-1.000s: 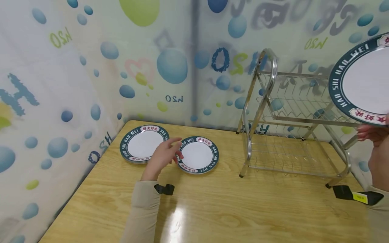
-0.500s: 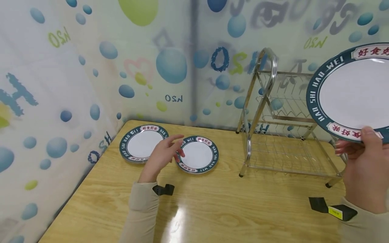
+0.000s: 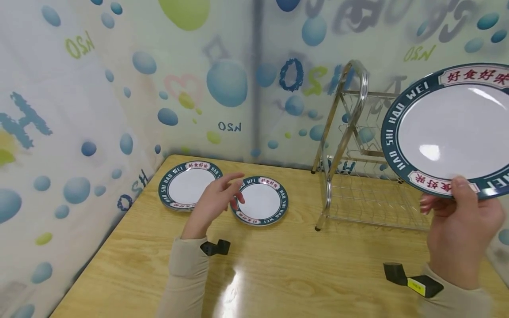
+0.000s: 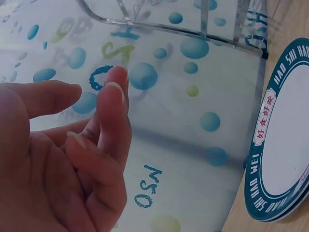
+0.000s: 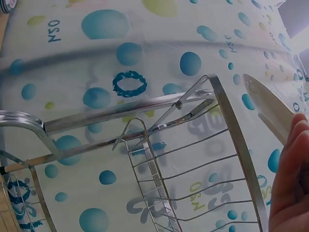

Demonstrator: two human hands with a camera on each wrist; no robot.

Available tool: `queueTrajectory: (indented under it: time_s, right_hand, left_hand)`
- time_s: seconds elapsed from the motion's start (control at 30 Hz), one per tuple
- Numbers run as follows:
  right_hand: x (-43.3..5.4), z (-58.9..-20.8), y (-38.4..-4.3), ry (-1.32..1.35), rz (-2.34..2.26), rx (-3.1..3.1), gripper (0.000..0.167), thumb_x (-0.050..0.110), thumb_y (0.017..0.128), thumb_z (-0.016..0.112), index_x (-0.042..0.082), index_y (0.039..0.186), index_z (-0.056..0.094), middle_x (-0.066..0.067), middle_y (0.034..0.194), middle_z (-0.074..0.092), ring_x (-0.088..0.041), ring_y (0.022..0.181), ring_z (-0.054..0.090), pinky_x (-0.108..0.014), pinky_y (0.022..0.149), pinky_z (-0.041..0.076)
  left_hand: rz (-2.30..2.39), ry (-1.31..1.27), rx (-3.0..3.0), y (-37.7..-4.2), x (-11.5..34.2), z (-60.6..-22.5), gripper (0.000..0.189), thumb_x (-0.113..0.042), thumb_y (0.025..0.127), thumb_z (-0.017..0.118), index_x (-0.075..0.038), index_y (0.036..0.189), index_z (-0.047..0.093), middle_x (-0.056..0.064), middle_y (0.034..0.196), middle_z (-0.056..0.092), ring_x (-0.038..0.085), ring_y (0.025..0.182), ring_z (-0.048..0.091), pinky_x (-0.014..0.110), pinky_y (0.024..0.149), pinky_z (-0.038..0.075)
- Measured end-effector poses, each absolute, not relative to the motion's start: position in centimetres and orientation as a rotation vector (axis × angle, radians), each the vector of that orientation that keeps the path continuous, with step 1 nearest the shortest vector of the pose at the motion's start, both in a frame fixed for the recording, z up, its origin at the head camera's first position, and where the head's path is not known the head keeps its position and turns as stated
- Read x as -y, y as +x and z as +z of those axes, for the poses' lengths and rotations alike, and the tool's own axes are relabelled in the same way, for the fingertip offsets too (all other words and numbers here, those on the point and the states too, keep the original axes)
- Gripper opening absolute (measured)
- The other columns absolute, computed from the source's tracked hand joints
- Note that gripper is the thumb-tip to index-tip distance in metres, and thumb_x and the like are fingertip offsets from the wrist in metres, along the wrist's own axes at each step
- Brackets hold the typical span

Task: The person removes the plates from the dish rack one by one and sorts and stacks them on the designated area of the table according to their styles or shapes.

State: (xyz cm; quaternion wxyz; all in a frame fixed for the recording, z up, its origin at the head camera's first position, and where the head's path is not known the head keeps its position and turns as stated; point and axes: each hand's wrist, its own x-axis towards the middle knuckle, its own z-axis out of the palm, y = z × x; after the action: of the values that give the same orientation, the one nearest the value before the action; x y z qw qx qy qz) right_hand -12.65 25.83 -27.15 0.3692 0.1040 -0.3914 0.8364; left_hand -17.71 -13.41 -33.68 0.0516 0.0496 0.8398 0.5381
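Note:
My right hand [image 3: 463,234] grips a white plate [image 3: 453,128] by its lower rim, thumb on the front and fingers behind. The plate has a dark green border with white letters and red characters, and is tilted up in front of the metal rack [image 3: 362,86]. In the right wrist view the plate [image 5: 270,106] shows edge-on beyond the rack. My left hand [image 3: 214,198] holds nothing, its fingers loosely bent over the gap between a left stack of matching plates [image 3: 188,187] and a right plate [image 3: 262,201]. At the right of the left wrist view, stacked plate rims [image 4: 263,186] show.
The two-tier wire rack stands at the back right of the wooden table [image 3: 278,274], its right side hidden behind the held plate. A patterned curtain [image 3: 226,84] hangs behind the table and along its left side.
My right hand has brought the plate leftward and down from the right edge, further into view and across the rack. The left hand has stayed nearly in place.

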Motion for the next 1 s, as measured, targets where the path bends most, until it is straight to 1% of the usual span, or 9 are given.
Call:
queueTrajectory:
  time_s: [0.13,0.23,0.33,0.47,0.6,0.67,0.8,0.93,1.0]
  right_hand:
    - [-25.3,-27.6,-12.6,0.299,2.177,1.017,0.036,-0.001,0.083,0.058,-0.016,0.112,0.043,-0.031,0.089,0.058,-0.028,0.041,0.05,-0.026,0.037,0.041]
    - [-24.8,-28.0,-12.4,0.309,2.217,1.019,0.035,-0.002,0.084,0.056,-0.016,0.113,0.042,-0.03,0.087,0.059,-0.028,0.04,0.05,-0.026,0.036,0.04]
    - [-24.4,-28.3,-12.4,0.296,2.274,0.985,0.034,-0.003,0.084,0.055,-0.017,0.112,0.041,-0.029,0.082,0.06,-0.028,0.039,0.049,-0.027,0.034,0.039]
    - [-24.1,-28.6,-12.5,0.297,2.286,0.98,0.034,-0.003,0.085,0.053,-0.016,0.114,0.042,-0.028,0.083,0.06,-0.027,0.039,0.049,-0.027,0.033,0.037]
    - [-24.0,-28.8,-12.5,0.285,2.28,0.964,0.034,-0.003,0.085,0.053,-0.013,0.116,0.042,-0.027,0.083,0.06,-0.026,0.039,0.049,-0.026,0.032,0.036]
    - [-23.9,-28.8,-12.5,0.283,2.281,0.958,0.034,-0.003,0.085,0.053,-0.013,0.116,0.042,-0.027,0.082,0.06,-0.026,0.039,0.049,-0.026,0.032,0.035]
    - [-24.0,-28.8,-12.4,0.301,2.272,0.977,0.035,-0.002,0.086,0.052,-0.014,0.117,0.042,-0.026,0.081,0.06,-0.025,0.039,0.049,-0.025,0.032,0.036]
    - [-23.9,-28.8,-12.3,0.317,2.296,0.991,0.034,-0.002,0.087,0.05,-0.013,0.118,0.041,-0.025,0.083,0.06,-0.024,0.039,0.047,-0.025,0.032,0.035]
    - [-23.8,-28.9,-12.2,0.326,2.304,1.02,0.034,-0.002,0.088,0.047,-0.012,0.12,0.04,-0.024,0.084,0.061,-0.024,0.04,0.047,-0.024,0.032,0.034]
  left_hand:
    - [1.639,0.152,-2.558,-17.6,13.3,-33.5,0.043,-0.052,0.088,0.043,-0.033,0.126,0.044,0.006,0.078,0.064,0.025,0.063,0.056,0.034,0.055,0.042]
    - [1.636,0.161,-2.555,-17.6,13.3,-33.4,0.042,-0.052,0.088,0.043,-0.033,0.126,0.044,0.007,0.079,0.064,0.025,0.063,0.056,0.034,0.055,0.042]
    - [1.631,0.166,-2.557,-17.6,13.2,-33.5,0.045,-0.052,0.088,0.043,-0.031,0.128,0.043,0.007,0.079,0.064,0.026,0.063,0.056,0.035,0.056,0.042]
    - [1.622,0.155,-2.568,-17.6,13.1,-33.5,0.046,-0.051,0.088,0.043,-0.029,0.128,0.043,0.005,0.077,0.064,0.025,0.063,0.056,0.033,0.055,0.041]
    - [1.629,0.142,-2.542,-17.3,13.0,-32.9,0.04,-0.046,0.09,0.043,-0.03,0.127,0.044,0.006,0.077,0.063,0.025,0.063,0.056,0.031,0.055,0.04]
    - [1.632,0.141,-2.536,-16.9,12.8,-32.2,0.037,-0.041,0.092,0.043,-0.029,0.127,0.044,0.007,0.076,0.062,0.026,0.063,0.056,0.031,0.054,0.04]
    - [1.623,0.157,-2.556,-15.9,12.2,-30.6,0.037,-0.032,0.094,0.043,-0.021,0.129,0.044,0.009,0.076,0.062,0.026,0.062,0.055,0.03,0.053,0.039]
    - [1.607,0.175,-2.577,-15.5,11.8,-30.0,0.037,-0.03,0.095,0.041,-0.019,0.13,0.043,0.011,0.077,0.062,0.023,0.061,0.053,0.029,0.054,0.04]
    - [1.603,0.195,-2.578,-15.5,11.8,-30.0,0.037,-0.03,0.095,0.041,-0.018,0.13,0.043,0.012,0.078,0.062,0.022,0.06,0.053,0.03,0.055,0.041]
